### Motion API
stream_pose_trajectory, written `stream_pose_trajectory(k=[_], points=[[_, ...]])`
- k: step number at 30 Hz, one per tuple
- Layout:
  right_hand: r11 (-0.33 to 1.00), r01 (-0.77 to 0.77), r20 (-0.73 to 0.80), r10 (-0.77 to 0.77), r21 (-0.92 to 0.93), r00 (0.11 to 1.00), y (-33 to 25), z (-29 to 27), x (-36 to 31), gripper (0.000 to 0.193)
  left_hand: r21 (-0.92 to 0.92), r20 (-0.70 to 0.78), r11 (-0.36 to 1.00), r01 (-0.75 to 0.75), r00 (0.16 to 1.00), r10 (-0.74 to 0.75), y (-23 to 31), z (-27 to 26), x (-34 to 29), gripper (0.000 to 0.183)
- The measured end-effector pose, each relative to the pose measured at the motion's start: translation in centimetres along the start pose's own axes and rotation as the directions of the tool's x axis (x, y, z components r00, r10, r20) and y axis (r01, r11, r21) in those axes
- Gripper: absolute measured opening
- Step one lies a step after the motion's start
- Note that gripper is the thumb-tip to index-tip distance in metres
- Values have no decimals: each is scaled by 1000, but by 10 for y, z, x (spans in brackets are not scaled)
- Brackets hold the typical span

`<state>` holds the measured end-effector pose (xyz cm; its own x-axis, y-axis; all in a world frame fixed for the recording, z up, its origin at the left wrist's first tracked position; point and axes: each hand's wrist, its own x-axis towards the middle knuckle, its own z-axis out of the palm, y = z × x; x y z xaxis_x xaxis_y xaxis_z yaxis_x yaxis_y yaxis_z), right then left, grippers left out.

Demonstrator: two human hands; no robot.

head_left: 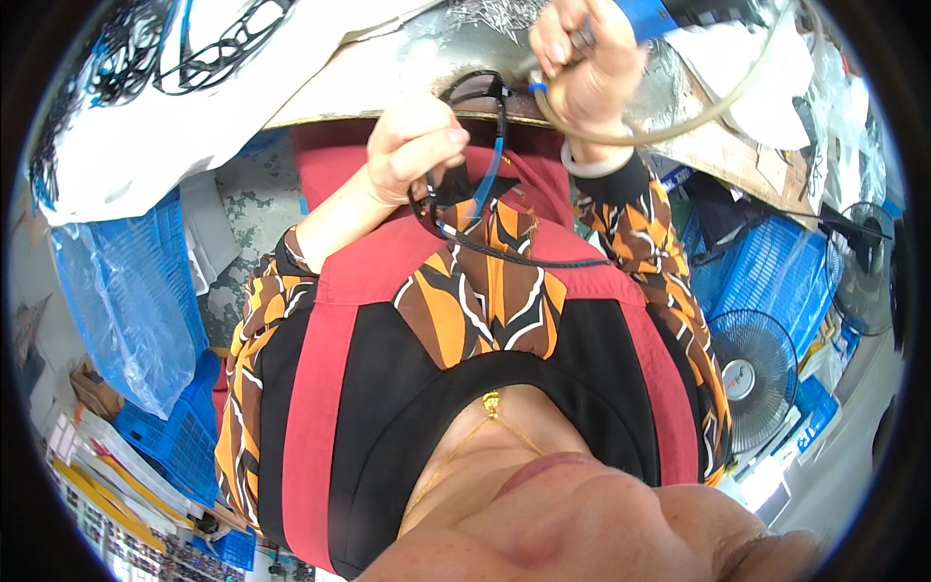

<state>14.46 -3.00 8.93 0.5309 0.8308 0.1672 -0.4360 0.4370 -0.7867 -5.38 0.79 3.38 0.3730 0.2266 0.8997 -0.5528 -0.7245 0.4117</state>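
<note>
One bench (359,82) is filling the upper part of the view, and a red apron (364,262) is spreading just below its near edge. A white sheet (145,141) is covering the bench's left end, with dark frames (223,63) lying on it. Blue crates (170,446) are standing below the bench on its left, and a fan (752,378) is standing below its right end. A tan hose (718,113) is curving over the bench's right half.

Black-and-blue glasses (498,152) are hanging across the bench's near edge, one black arm trailing over the apron. The left hand (412,145), just below that edge, is pinching them with curled fingers. The right hand (592,73), above the edge, is closing around a blue tool (645,17); whether its tip is touching anything is hard to tell. Small silver pieces (495,15) are lying further back on the bench.

As I judge it, the glasses are risking a twist or slip, since the pinch is supporting only one side and a push on the free part would turn them. The low loop of hose could also be snagging them if the right hand swings left.
</note>
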Motion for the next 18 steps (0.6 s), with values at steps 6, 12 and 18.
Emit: stream_pose_trajectory(k=[6,12,18], points=[[964,-160,344,79,213,936,-20,-5,-44,25,86,48,991,99,994,-103,12,-27,27,89],[993,-28,-140,12,-116,990,-72,-105,7,26,647,61,763,-16,998,-31,52,-115,52,62],[404,211,-116,-649,-890,752,-91,-156,34,48,892,383,343,-295,896,-225,92,-158,42,39]])
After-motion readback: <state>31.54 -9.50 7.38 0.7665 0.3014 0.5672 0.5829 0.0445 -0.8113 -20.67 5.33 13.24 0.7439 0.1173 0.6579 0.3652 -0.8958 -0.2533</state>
